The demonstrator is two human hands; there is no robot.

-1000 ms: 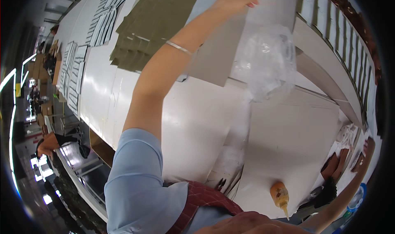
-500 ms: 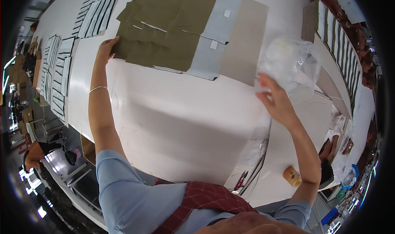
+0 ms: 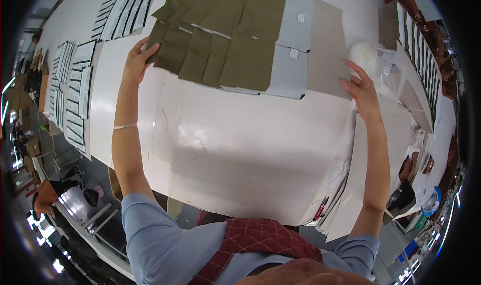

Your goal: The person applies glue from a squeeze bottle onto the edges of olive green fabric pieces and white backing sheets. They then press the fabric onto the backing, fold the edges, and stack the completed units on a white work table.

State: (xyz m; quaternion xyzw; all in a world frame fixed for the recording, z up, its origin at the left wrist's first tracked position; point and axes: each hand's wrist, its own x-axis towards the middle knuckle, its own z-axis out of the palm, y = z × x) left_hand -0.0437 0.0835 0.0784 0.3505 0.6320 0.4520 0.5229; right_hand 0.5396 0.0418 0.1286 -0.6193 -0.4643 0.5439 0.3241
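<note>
Overlapping olive-green cloth pieces (image 3: 250,64) with pale blue-grey end sections (image 3: 288,72) lie in two rows on a grey board (image 3: 328,49). Small white labels (image 3: 300,17) sit on the pale ends. At the left end, my left hand (image 3: 138,59) pinches the edge of the olive pieces between thumb and fingers; whether the board is gripped there too is hidden. My right hand (image 3: 363,92) closes on the board's right edge near its front corner, thumb and fingers at the rim. A clear plastic bag (image 3: 391,74) with something white inside lies just beyond it.
Rows of pale strips with dark edges (image 3: 80,94) lie on the table at the left, with more striped pieces (image 3: 418,54) at the far right. Red-handled snips (image 3: 321,208) rest by the near edge, beside stacked boards (image 3: 350,195). A blue tape roll (image 3: 431,201) is at the right.
The board and cloth pieces have shifted right, and the olive pieces at the left look more fanned and lifted. My right hand has moved from beside the board onto its right edge.
</note>
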